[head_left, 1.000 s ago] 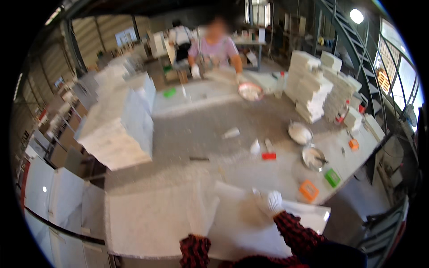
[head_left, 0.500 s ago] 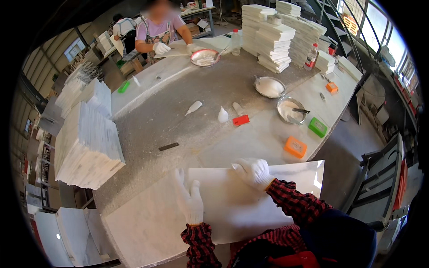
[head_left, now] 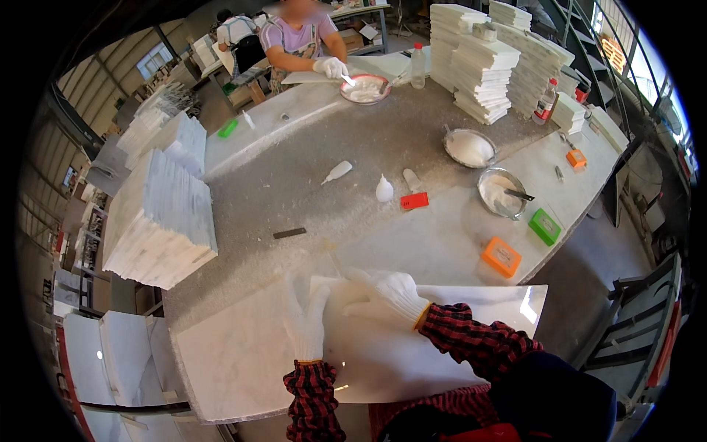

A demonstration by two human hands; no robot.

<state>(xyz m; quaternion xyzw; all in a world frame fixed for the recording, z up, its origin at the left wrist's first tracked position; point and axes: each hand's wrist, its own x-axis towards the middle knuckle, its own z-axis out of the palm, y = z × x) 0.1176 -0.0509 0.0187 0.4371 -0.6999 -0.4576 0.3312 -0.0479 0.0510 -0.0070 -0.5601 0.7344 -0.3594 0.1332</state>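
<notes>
A glossy white stone slab (head_left: 456,346) lies flat at the near side of the table. My left hand (head_left: 305,320), in a white knit glove, rests along the slab's left edge, with the thumb apart and the blurred fingers stretched away from me. At the slab's far edge is my right hand (head_left: 390,297), gloved too, its fingers spread out toward the left hand. Neither hand appears to hold anything. Under the slab's left side shows a larger pale stone sheet (head_left: 236,346).
Beyond the slab lie a dark flat strip (head_left: 289,233), a white squeeze bottle (head_left: 384,188), a red box (head_left: 414,201), an orange box (head_left: 501,256) and a bowl of powder (head_left: 492,190). Stone tiles are stacked left (head_left: 162,221) and far right (head_left: 482,81). A co-worker (head_left: 302,40) works opposite.
My right hand has moved left along the slab's far edge, its fingers extending. My left hand stays near the left edge. Across the table, the co-worker's gloved hand has moved to the red-rimmed bowl.
</notes>
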